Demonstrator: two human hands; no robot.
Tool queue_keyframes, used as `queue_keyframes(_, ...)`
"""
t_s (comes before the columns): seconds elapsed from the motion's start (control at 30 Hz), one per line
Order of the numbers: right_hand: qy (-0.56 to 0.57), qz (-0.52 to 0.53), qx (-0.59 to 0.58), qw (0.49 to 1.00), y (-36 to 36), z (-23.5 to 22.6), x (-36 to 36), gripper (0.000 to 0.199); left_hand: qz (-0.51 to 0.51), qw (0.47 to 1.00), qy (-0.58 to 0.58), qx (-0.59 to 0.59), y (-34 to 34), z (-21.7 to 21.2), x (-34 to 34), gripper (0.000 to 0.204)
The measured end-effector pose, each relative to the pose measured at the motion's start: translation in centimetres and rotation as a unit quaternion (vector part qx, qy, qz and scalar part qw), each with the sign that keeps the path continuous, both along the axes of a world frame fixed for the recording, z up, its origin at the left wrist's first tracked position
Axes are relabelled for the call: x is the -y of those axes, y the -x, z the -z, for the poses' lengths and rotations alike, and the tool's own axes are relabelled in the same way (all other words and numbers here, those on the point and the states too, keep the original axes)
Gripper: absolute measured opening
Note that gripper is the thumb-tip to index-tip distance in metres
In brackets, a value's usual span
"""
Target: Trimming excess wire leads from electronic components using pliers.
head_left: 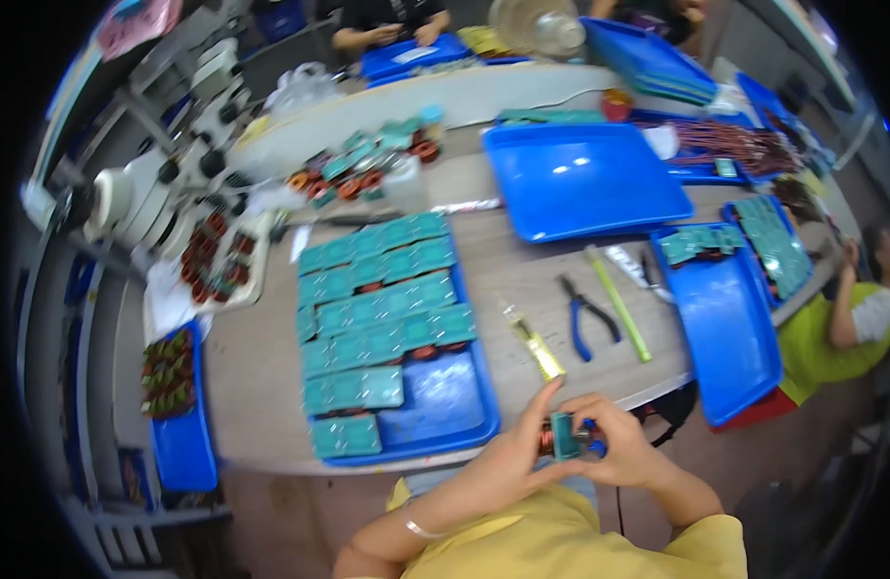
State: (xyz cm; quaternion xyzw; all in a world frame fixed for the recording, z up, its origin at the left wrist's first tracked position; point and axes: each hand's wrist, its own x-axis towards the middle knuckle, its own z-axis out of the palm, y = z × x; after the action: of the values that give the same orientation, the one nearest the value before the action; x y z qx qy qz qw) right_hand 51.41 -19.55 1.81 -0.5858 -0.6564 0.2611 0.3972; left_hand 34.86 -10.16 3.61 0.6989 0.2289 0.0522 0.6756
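Observation:
Just off the table's front edge, my left hand (pixel 522 442) is closed on a small green circuit board (pixel 564 435) with a copper coil (pixel 546 437) on its left side. My right hand (pixel 622 442) curls round the board's other side, its fingers closed by a small blue and metallic piece (pixel 596 441); its kind is unclear. Beyond my hands lie a yellow box-cutter-like tool (pixel 534 344), blue-handled pliers (pixel 587 318) and a yellow-green stick (pixel 618 304). To the left, a blue tray (pixel 445 410) holds rows of similar green boards, with coils under some.
A large blue tray (pixel 588 183) lies at the back. Another blue tray (pixel 725 338) with several boards stands at right. At left are a white tray of coils (pixel 257 275) and a narrow blue tray (pixel 186 449). Other people sit across the table and at far right.

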Motion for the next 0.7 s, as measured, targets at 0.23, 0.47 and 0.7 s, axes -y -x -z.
queue_keyframes(0.23, 0.009, 0.322, 0.006, 0.947, -7.5, -2.3, 0.8, 0.041, -0.215, 0.823, -0.515, -0.105, 6.8, -0.4, -4.6, 0.059)
queue_keyframes(0.47, 0.021, 0.499, 0.156, 0.852, -18.6, 0.2, 0.1, 0.050, -0.229, 0.789, -0.534, -0.199, 10.2, 1.6, -5.9, 0.063)
queue_keyframes(0.7, 0.005, 0.449, 0.184, 0.874, -19.7, 2.8, -3.7, 0.063, -0.250, 0.794, -0.534, -0.147, 10.9, 1.9, -6.7, 0.059)
